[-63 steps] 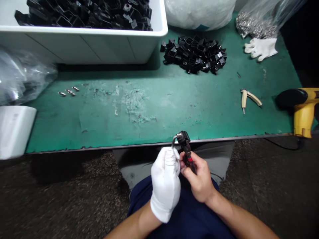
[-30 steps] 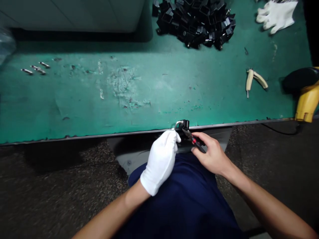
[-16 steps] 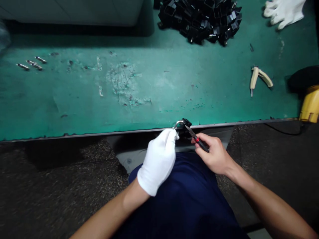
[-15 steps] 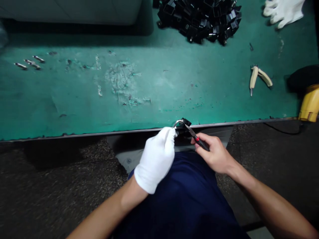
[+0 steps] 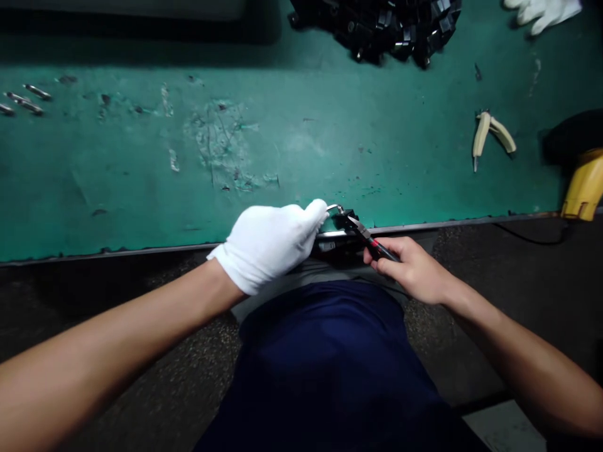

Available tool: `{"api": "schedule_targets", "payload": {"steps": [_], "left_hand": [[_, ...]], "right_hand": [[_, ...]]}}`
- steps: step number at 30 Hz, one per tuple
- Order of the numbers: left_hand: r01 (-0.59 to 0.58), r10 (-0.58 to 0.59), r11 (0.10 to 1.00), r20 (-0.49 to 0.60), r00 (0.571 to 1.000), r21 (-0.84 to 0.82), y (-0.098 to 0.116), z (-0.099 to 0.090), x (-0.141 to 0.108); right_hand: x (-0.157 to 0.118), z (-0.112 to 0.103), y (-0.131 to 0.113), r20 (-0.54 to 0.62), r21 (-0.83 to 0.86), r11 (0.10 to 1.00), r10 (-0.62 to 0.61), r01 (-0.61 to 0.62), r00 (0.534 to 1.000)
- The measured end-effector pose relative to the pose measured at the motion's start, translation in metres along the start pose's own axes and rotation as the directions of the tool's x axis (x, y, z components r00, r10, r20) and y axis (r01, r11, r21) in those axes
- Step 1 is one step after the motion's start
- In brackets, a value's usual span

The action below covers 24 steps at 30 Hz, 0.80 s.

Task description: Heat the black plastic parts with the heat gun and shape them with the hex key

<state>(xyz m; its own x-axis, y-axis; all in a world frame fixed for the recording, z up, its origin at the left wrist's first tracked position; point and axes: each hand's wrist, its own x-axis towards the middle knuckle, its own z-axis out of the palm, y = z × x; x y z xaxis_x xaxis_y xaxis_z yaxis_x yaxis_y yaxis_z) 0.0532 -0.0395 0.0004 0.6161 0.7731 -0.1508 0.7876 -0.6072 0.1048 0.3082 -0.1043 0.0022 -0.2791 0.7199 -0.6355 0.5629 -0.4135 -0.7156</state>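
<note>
My left hand (image 5: 277, 240), in a white glove, is closed on a thin bent metal rod (image 5: 333, 206) at the table's front edge. The rod's far end meets a small black part (image 5: 346, 220), which lies between my hands. Bare and closed, my right hand (image 5: 412, 267) grips pliers (image 5: 372, 242) with black and red handles. The pliers' jaws touch or nearly touch the black part's right side; the exact contact is too small to tell.
The green table (image 5: 306, 150) bears a pile of black parts (image 5: 386, 31), cream-handled pliers (image 5: 490, 135), a white glove (image 5: 544, 12) and several metal pieces (image 5: 38, 91). A grey container (image 5: 141, 7) is at the upper left, a yellow object (image 5: 584, 185) at the right.
My left hand has turned flatter and moved up and left, its forearm swinging outward. The black part and my right hand with the pliers have shifted slightly up. The table view has shifted.
</note>
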Motion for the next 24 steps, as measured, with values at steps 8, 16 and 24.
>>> {"api": "schedule_targets", "payload": {"steps": [8, 16, 24], "left_hand": [[-0.197, 0.199, 0.980, 0.052, 0.979, -0.036, -0.027, 0.004, 0.012], [-0.270, 0.281, 0.954, 0.076, 0.957, -0.132, -0.040, 0.010, 0.015], [-0.293, 0.323, 0.931, 0.117, 0.939, -0.218, -0.046, 0.009, 0.017]], "right_hand": [[0.000, -0.015, -0.018, 0.034, -0.154, 0.988, 0.004, 0.001, 0.999], [0.006, -0.033, -0.033, 0.083, -0.373, 0.928, 0.058, -0.023, 0.995], [0.006, -0.041, -0.039, 0.157, -0.409, 0.910, 0.136, -0.061, 0.978]]}}
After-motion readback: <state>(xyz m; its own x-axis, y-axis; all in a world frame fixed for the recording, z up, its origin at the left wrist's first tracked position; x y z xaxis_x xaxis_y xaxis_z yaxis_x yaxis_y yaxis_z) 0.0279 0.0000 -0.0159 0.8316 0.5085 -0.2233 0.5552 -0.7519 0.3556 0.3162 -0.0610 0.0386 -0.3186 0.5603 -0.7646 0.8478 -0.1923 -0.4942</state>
